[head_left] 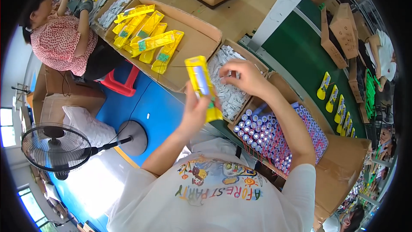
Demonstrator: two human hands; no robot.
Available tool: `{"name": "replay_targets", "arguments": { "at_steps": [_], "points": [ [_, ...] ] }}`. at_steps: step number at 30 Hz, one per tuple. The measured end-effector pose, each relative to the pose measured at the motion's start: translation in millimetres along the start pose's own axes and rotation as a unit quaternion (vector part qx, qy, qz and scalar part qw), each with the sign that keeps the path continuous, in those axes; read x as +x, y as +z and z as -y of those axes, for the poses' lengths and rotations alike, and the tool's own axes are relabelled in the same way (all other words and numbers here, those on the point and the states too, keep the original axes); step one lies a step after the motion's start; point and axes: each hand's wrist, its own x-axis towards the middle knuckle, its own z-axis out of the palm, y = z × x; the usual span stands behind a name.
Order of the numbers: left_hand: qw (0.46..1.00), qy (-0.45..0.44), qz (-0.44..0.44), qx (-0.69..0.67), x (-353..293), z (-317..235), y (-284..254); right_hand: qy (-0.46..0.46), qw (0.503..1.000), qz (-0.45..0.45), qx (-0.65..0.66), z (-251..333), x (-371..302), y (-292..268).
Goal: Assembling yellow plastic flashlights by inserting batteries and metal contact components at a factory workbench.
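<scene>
My left hand (pixel 194 109) is closed around a long yellow plastic housing (pixel 197 69), held up in front of my chest. A blue-violet cylindrical battery lies inside the housing, and a bit of green shows near its lower end. My right hand (pixel 242 76) is over a cardboard box of small white plastic parts (pixel 232 99), its fingers curled toward the thumb. Whether a part is between those fingertips is too small to tell. Below my right forearm stands a box of upright violet batteries (pixel 257 129) with reddish wires.
Left of the white parts, a shallow cardboard tray (pixel 195 32) holds several yellow housings (pixel 148 38). More yellow housings (pixel 330 99) lie on the green conveyor (pixel 296 43) at right. A co-worker (pixel 64 38) sits at far left, near a red stool (pixel 122 81). A fan (pixel 56 146) stands behind.
</scene>
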Motion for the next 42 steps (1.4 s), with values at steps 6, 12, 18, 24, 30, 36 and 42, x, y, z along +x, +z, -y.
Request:
{"name": "replay_targets", "arguments": {
  "at_steps": [6, 12, 18, 24, 30, 36, 42],
  "points": [
    [0.999, 0.01, 0.007, -0.042, -1, -3, -17, -0.139, 0.953, 0.042, -0.266, -34, 19, 14],
    [0.998, -0.037, 0.022, -0.055, -16, 1, -4, -0.102, 0.988, -0.102, -0.056, -1, -20, -9],
    [0.996, -0.033, 0.071, -0.051, -18, -4, 4, -0.114, 0.983, -0.14, -0.023, 16, -45, -6],
    [0.999, 0.007, 0.031, -0.035, -12, -5, 13, -0.108, 0.981, -0.162, 0.025, 27, -53, 5],
    [0.991, -0.066, 0.008, -0.114, -7, -4, 23, -0.086, 0.97, -0.226, 0.021, 51, -57, 28],
    [1.0, 0.014, 0.02, 0.009, -3, 3, 17, -0.224, 0.896, -0.21, -0.322, 69, -65, 11],
    [0.984, -0.049, 0.166, 0.05, -5, -4, 16, 0.112, 0.959, -0.241, 0.101, 55, -50, -8]
  ]
}}
